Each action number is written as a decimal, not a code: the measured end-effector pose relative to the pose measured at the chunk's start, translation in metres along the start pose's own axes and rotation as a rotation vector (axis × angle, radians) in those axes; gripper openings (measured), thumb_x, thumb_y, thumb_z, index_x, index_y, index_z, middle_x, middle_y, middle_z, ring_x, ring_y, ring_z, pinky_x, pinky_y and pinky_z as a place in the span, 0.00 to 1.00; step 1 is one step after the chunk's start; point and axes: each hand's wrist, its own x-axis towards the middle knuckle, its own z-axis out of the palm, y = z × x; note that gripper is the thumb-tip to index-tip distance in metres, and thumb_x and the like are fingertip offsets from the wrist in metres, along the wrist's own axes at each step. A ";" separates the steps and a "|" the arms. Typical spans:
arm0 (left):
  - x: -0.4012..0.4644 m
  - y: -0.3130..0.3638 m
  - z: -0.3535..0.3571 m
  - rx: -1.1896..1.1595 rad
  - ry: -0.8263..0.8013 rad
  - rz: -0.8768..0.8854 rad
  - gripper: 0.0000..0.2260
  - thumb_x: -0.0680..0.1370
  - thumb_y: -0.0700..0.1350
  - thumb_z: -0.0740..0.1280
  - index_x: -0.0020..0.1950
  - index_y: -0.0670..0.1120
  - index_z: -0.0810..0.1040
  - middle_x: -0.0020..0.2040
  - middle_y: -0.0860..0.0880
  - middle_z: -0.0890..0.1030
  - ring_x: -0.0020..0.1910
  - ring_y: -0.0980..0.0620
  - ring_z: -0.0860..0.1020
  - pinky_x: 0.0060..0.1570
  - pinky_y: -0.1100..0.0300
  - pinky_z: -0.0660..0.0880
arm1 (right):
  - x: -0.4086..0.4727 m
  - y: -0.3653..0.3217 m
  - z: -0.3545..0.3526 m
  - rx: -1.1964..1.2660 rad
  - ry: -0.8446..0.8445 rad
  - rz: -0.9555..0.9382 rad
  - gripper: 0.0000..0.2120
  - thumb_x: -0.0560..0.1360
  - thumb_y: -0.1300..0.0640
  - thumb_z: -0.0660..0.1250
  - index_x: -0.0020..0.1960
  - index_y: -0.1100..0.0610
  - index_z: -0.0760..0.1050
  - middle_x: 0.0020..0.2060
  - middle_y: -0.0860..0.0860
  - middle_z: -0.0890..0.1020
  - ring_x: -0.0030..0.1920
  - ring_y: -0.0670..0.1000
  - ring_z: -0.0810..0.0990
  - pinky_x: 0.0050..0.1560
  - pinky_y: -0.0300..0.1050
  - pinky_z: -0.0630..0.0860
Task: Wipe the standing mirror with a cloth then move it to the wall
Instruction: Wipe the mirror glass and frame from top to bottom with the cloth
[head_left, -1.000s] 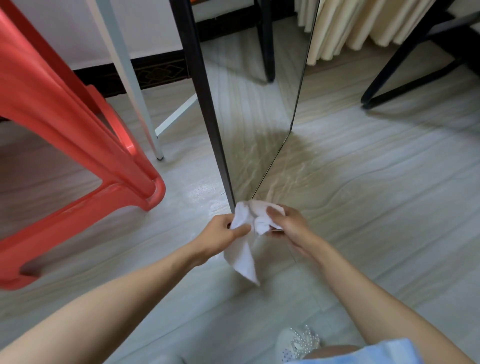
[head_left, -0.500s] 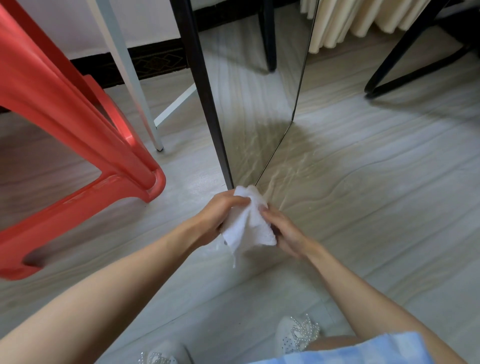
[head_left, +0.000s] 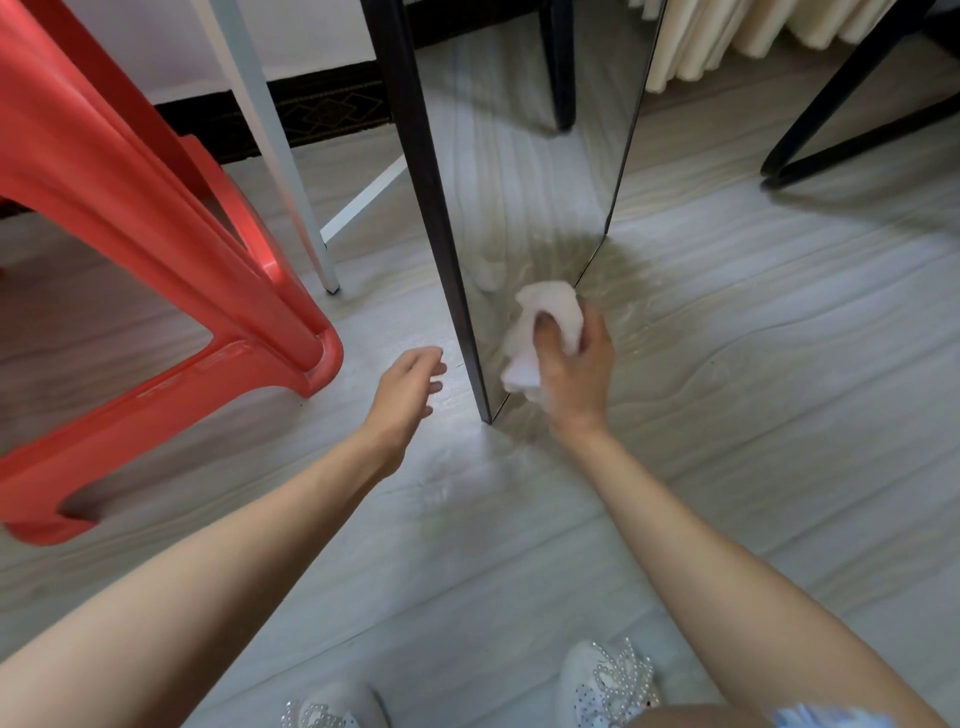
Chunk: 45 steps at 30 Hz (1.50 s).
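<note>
One white cloth (head_left: 545, 332) sits bunched in the right hand (head_left: 576, 374), whose fingers (head_left: 548, 332) curl round it and press it against the standing mirror (head_left: 524, 171) low on the glass. The left hand (head_left: 408, 389), fingers loosely spread, holds nothing, just left of the mirror's black frame.

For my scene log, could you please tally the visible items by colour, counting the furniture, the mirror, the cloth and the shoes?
Red: 1, the plastic stool
White: 4, the cloth, two shoes, a metal frame leg
Black: 2, the mirror with its black frame, a chair base
Total: 7
</note>
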 end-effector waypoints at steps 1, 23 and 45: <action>-0.001 0.006 0.001 -0.027 -0.004 0.025 0.09 0.80 0.49 0.58 0.55 0.50 0.75 0.53 0.52 0.78 0.55 0.51 0.75 0.56 0.55 0.70 | 0.003 -0.002 0.014 -0.002 0.013 -0.018 0.16 0.68 0.49 0.63 0.51 0.57 0.70 0.46 0.53 0.75 0.48 0.53 0.75 0.49 0.44 0.71; 0.001 0.013 0.012 0.014 -0.097 0.197 0.19 0.83 0.53 0.47 0.52 0.55 0.78 0.48 0.60 0.80 0.53 0.61 0.76 0.60 0.55 0.68 | -0.015 0.081 0.049 -0.232 0.032 0.086 0.26 0.77 0.54 0.53 0.70 0.67 0.60 0.60 0.60 0.69 0.59 0.53 0.70 0.53 0.23 0.60; 0.015 0.012 0.016 0.007 -0.086 0.131 0.18 0.81 0.53 0.54 0.40 0.53 0.81 0.43 0.55 0.82 0.48 0.61 0.77 0.63 0.55 0.68 | -0.019 0.139 0.022 -0.522 -0.298 0.445 0.11 0.72 0.55 0.56 0.52 0.58 0.70 0.48 0.61 0.77 0.49 0.57 0.77 0.42 0.39 0.66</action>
